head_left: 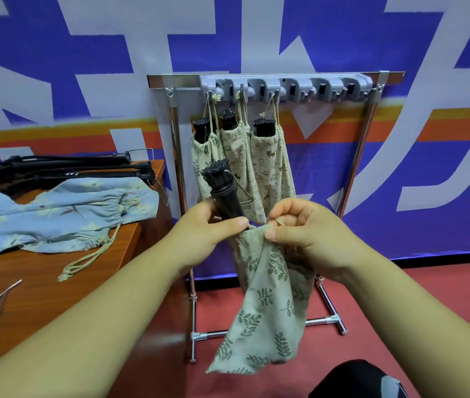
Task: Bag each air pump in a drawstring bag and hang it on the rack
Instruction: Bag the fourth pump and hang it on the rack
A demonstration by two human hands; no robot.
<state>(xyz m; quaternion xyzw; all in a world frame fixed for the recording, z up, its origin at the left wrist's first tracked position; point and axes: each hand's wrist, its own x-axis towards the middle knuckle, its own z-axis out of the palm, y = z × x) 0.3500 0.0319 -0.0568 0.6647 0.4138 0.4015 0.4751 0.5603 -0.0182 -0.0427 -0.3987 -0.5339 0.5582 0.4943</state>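
Observation:
A black air pump (223, 191) stands partly inside a beige leaf-print drawstring bag (268, 305) in front of the rack. My left hand (207, 228) grips the pump just above the bag's mouth. My right hand (299, 225) pinches the bag's rim and a cord end on the right side. The bag hangs limp below both hands. Three bagged pumps (242, 150) hang by their cords from the grey hook strip (285, 87) of the chrome rack (176, 133).
A wooden table (41, 282) at left carries several loose black pumps (64, 170), blue floral drawstring bags (55, 214) and small metal nozzles (3, 295). Hooks at the right of the strip are bare. The floor is red carpet (429, 297). A dark knee (357, 380) shows at the bottom.

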